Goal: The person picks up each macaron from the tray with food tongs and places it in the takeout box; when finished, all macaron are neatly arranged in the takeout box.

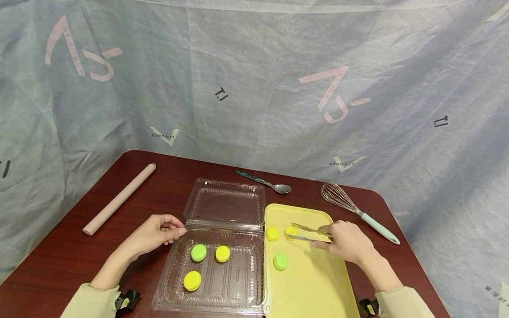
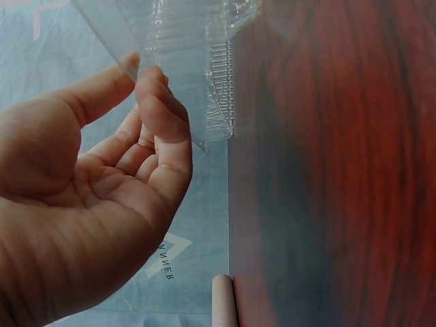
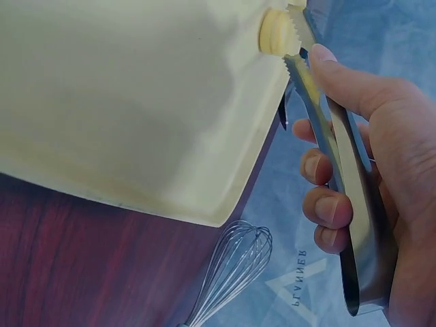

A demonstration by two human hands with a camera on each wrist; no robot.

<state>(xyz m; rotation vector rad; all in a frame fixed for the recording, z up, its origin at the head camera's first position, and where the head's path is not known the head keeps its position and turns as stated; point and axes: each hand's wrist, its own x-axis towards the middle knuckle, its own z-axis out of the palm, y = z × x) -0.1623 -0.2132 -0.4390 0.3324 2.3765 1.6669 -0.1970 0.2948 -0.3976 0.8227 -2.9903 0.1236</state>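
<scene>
My right hand (image 1: 347,242) grips metal tongs (image 3: 347,177), whose jaws stand around a yellow macaron (image 3: 275,32) on the yellow tray (image 1: 318,282). Another yellow macaron (image 1: 272,233) and a green one (image 1: 280,261) lie on that tray. My left hand (image 1: 153,236) pinches the left edge of the clear plastic container (image 1: 214,304) between thumb and fingers, near its hinge. Inside the container's base are a green macaron (image 1: 199,252) and two yellow ones, one at the right (image 1: 222,254) and one lower (image 1: 192,281). The clear lid (image 1: 224,203) lies folded back.
A pink rolling pin (image 1: 119,199) lies at the left of the dark red table (image 1: 167,176). Behind the container is a spoon (image 1: 281,188); a whisk (image 1: 359,213) with a pale green handle lies beyond the tray at the right. Grey cloth (image 1: 246,128) hangs behind.
</scene>
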